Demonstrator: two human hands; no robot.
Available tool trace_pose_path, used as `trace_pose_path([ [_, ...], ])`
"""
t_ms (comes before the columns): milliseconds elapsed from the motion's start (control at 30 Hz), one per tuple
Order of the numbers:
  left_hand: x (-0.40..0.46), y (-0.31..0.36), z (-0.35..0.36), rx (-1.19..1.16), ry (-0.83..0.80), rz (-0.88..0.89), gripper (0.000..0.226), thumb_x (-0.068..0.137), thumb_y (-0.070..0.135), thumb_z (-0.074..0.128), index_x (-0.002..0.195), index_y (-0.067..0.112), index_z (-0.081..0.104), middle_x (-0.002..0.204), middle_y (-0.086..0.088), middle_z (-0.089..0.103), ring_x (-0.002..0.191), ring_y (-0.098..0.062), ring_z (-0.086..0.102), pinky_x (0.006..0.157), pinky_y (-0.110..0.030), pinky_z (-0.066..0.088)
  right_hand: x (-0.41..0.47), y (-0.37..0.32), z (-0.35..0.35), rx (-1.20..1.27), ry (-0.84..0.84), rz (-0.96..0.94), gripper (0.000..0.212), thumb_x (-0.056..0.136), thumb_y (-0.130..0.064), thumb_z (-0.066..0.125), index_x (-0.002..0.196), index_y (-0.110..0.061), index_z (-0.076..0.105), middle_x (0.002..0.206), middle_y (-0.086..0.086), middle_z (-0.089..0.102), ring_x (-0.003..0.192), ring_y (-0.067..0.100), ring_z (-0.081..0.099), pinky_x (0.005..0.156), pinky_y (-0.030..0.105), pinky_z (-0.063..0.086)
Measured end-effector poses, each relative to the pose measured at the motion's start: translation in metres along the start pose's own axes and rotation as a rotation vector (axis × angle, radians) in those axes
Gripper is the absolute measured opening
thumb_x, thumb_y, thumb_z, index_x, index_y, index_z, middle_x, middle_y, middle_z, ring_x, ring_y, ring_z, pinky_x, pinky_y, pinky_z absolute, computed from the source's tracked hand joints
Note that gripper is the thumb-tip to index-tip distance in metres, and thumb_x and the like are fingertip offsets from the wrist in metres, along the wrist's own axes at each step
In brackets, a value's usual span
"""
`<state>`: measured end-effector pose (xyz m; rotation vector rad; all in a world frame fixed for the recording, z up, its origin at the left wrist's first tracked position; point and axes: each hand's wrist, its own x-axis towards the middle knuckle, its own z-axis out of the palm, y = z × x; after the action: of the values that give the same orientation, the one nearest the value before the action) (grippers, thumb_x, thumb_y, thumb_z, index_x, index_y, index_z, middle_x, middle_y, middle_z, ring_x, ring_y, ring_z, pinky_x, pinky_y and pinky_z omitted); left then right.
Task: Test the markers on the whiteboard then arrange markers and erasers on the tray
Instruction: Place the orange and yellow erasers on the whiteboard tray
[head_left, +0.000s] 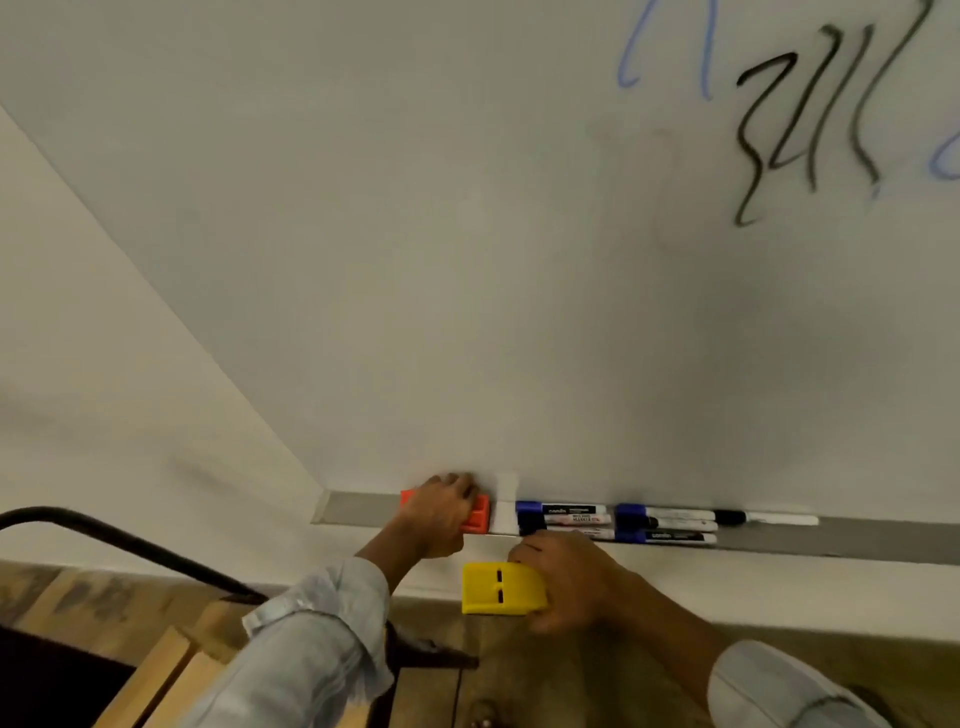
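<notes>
My left hand (441, 512) rests on an orange eraser (479, 515) that sits at the left end of the grey tray (358, 508) under the whiteboard (467, 260). Below the tray, my right hand (566, 577) grips a yellow eraser (501, 590) in the air. Several markers (618, 522) with blue and black caps lie side by side on the tray, just right of the orange eraser. One thin black-capped marker (766, 518) lies farthest right. Black and blue scribbles (800, 114) mark the upper right of the board.
A white block (506, 499) stands on the tray between the orange eraser and the markers. A black curved bar (119, 540) and wooden planks (156, 675) lie below left. The tray runs on bare to the right (883, 540).
</notes>
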<state>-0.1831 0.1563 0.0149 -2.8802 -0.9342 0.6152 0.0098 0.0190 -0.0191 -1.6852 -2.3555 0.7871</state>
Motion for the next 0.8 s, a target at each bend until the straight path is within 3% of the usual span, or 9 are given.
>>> trace_pose_path([
  [567, 0.022, 0.056, 0.000, 0.108, 0.031, -0.041, 0.048, 0.091, 0.005, 0.048, 0.139, 0.011, 0.046, 0.152, -0.012, 0.035, 0.137, -0.031, 0.036, 0.102, -0.042, 0.041, -0.105, 0.089, -0.009, -0.050, 0.240, 0.150, 0.075, 0.069, -0.069, 0.062, 0.130, -0.026, 0.054, 0.123, -0.006, 0.063, 0.105, 0.012, 0.061, 0.085, 0.024, 0.048],
  [700, 0.029, 0.060, 0.004, 0.031, 0.041, -0.027, 0.049, 0.091, 0.005, 0.049, 0.139, 0.015, 0.049, 0.152, -0.010, 0.035, 0.137, -0.030, 0.034, 0.100, -0.042, 0.045, -0.121, 0.100, -0.014, -0.092, 0.337, 0.148, 0.065, 0.065, -0.063, 0.070, 0.118, -0.025, 0.060, 0.105, -0.006, 0.070, 0.086, 0.010, 0.067, 0.070, 0.016, 0.044],
  [800, 0.032, 0.061, 0.004, 0.019, 0.046, -0.008, 0.049, 0.092, 0.008, 0.050, 0.141, 0.018, 0.048, 0.153, -0.008, 0.035, 0.138, -0.027, 0.034, 0.101, -0.040, 0.045, -0.135, 0.112, -0.016, -0.110, 0.356, 0.173, 0.067, 0.064, -0.063, 0.070, 0.119, -0.025, 0.060, 0.105, -0.005, 0.070, 0.086, 0.011, 0.067, 0.070, 0.016, 0.044],
])
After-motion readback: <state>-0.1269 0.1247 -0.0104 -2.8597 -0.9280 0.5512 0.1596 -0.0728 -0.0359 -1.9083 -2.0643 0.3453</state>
